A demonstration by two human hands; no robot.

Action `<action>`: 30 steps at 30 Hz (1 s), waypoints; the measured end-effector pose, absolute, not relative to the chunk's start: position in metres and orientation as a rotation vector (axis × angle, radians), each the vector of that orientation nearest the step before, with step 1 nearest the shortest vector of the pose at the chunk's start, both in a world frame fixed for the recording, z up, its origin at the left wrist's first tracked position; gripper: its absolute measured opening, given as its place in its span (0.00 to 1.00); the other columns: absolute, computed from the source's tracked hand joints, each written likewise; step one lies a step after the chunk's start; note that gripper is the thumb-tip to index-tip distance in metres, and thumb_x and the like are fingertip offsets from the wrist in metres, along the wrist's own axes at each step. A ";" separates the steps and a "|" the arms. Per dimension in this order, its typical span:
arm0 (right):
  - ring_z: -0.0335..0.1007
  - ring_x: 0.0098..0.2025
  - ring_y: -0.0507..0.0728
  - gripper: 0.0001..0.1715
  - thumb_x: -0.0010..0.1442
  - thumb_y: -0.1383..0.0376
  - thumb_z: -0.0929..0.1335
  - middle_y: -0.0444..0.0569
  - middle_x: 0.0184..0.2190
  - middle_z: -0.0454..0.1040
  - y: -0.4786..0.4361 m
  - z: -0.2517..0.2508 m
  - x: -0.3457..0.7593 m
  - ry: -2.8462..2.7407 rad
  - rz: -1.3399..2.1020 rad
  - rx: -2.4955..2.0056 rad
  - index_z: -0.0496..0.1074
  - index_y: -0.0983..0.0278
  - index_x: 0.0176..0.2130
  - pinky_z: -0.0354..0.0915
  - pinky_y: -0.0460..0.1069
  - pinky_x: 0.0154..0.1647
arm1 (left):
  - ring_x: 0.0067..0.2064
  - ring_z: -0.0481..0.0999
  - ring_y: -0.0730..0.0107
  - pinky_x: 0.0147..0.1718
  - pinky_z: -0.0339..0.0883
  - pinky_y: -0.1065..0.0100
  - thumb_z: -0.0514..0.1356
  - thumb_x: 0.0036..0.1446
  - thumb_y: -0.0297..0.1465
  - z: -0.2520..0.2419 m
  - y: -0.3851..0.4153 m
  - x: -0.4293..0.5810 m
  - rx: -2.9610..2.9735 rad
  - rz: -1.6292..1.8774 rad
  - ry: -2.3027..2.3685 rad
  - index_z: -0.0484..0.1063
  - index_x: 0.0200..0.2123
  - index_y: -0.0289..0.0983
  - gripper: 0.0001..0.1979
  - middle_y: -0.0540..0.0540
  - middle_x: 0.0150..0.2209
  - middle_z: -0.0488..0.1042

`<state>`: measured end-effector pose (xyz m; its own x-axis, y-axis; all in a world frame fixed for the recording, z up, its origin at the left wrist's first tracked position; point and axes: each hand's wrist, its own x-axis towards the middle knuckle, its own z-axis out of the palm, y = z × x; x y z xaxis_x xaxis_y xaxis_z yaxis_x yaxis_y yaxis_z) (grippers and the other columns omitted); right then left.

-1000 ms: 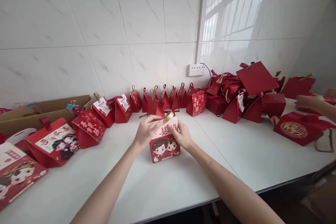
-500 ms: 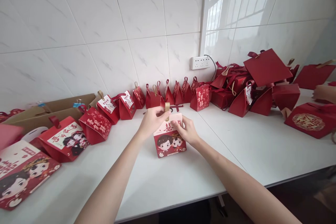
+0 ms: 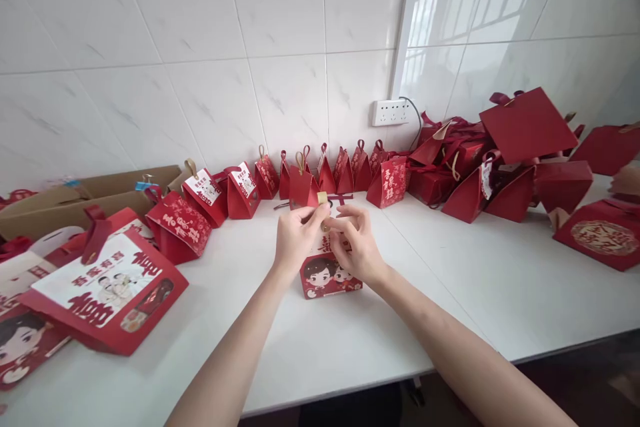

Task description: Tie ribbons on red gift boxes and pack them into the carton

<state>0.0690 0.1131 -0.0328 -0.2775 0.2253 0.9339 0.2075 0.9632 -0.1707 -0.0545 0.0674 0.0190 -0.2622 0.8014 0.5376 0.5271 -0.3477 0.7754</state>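
White table carries the red box, standing just below your hands. Your left hand pinches the gold ribbon, upright above the box; your right hand, equally near, has bent fingers beside it, grip unclear.

Box: smooth printed paper; ribbon loop: satiny; wall tiles: glossy; tabletop: smooth.

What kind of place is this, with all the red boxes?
Perhaps a workroom: there's a white table, a heap of red boxes, and a box with the left hand and right hand at its top.
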 end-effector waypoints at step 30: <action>0.59 0.50 0.59 0.14 0.56 0.77 0.60 0.52 0.39 0.60 0.115 -0.035 0.067 -1.844 0.041 -0.346 0.61 0.60 0.39 0.69 0.53 0.39 | 0.27 0.72 0.70 0.27 0.61 0.72 0.57 0.55 0.43 0.013 0.067 -0.049 1.691 1.745 1.697 0.75 0.23 0.37 0.17 0.49 0.24 0.77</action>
